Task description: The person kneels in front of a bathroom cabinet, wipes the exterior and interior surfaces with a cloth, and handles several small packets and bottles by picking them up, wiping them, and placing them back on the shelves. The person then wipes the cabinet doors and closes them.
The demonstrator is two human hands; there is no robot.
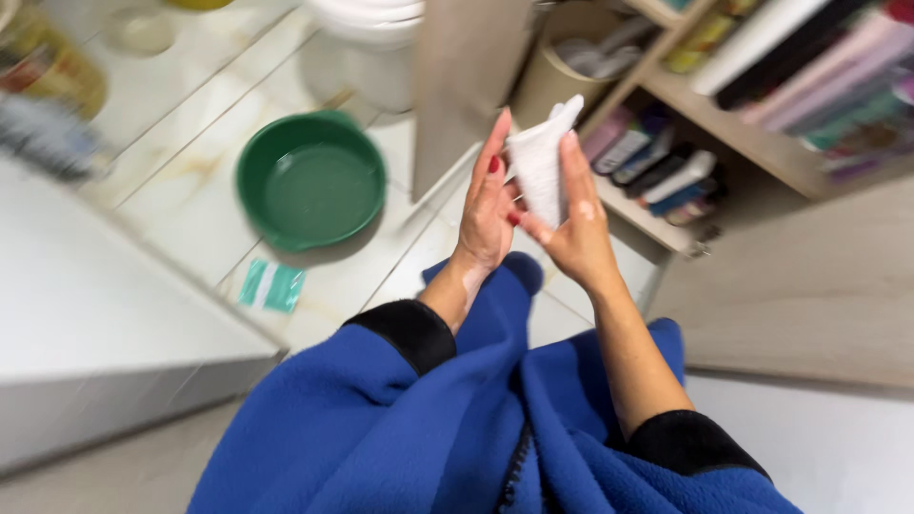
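Observation:
A crumpled white tissue (541, 162) is pressed between both my hands, held upright in front of me. My left hand (486, 209) lies flat against its left side, fingers straight up. Its right side is wrapped by my right hand (576, 228), thumb tucked beneath. Both arms wear blue fleece sleeves with black cuffs pushed up. The view is motion-blurred.
A green round basin (309, 181) sits on the tiled floor at left, with a small green-and-white packet (271, 285) near it. White buckets (376, 43) stand behind. A wooden shelf unit (752, 143) with books and small items is at right. A white counter edge (114, 324) is at left.

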